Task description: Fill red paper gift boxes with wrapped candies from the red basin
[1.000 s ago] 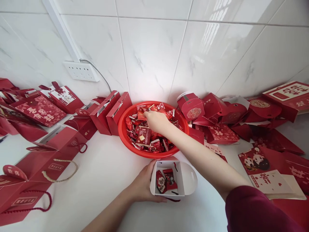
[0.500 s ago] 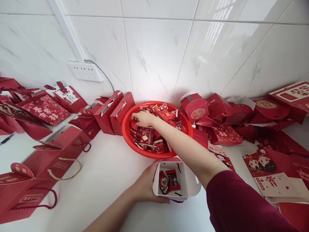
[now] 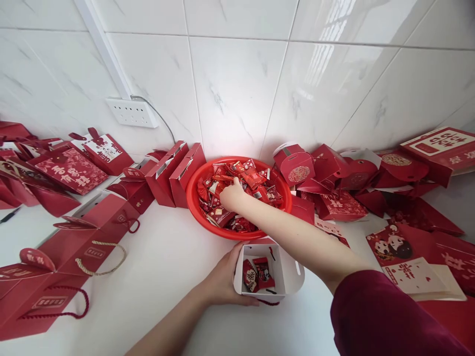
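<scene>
My left hand [image 3: 224,277] grips the left side of an open gift box [image 3: 281,277], white inside, which stands on the white table with its flap folded out to the right. Two red wrapped candies [image 3: 257,273] lie at the bottom of the box. Beyond it, a red plastic basket [image 3: 196,217] is heaped with candies in red wrappers [image 3: 254,178]. My right hand [image 3: 232,195] is down among these candies, left of the basket's middle. Its fingers are curled and partly hidden, so whatever is between them cannot be made out.
Red gift boxes with rope handles [image 3: 79,242] run in a row along the left. Two narrow red boxes [image 3: 185,173] stand left of the basket. More boxes [image 3: 326,173] and printed flat cartons [image 3: 419,277] pile up at right. A socket strip [image 3: 131,112] is on the tiled wall.
My right hand has moved from the basket's far left toward its middle and nearer to me, and the candies there have shifted. My left hand stays on the gift box.
</scene>
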`<act>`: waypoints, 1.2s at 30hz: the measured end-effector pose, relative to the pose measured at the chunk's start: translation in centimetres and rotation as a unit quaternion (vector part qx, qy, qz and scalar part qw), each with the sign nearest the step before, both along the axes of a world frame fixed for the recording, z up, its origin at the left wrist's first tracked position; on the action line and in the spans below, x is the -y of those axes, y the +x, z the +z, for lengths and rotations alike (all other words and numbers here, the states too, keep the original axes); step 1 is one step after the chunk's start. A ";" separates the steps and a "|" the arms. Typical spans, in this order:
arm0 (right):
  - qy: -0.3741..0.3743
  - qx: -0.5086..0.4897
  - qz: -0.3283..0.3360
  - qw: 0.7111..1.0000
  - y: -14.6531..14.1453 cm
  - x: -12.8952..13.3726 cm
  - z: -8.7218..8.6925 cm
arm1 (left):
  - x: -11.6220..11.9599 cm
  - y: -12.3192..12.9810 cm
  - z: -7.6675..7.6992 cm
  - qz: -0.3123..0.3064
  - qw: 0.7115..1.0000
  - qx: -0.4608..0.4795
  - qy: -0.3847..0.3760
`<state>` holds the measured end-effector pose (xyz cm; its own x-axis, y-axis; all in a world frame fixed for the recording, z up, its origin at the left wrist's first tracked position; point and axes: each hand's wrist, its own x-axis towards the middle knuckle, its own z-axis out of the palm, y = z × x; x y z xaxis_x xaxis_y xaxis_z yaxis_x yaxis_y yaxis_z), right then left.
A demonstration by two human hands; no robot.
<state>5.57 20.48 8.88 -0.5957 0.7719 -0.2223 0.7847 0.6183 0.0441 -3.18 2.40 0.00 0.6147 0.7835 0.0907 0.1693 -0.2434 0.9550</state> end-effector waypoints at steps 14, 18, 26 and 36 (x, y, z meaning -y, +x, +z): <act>0.092 -0.076 -0.049 0.992 -4.9 -4.1 1.0 | 0.0 0.0 0.3 0.000 0.999 0.026 -0.023; 0.074 -0.061 -0.070 0.993 -5.2 -5.9 -0.9 | 0.0 -0.1 0.4 -0.003 1.000 0.023 -0.020; 0.020 -0.034 -0.068 0.997 -5.1 -5.7 -1.7 | 0.1 -0.1 0.0 0.006 1.000 0.017 -0.023; 0.051 -0.189 -0.005 0.981 2.5 0.4 2.7 | 0.4 0.2 0.1 -0.014 0.999 0.034 -0.015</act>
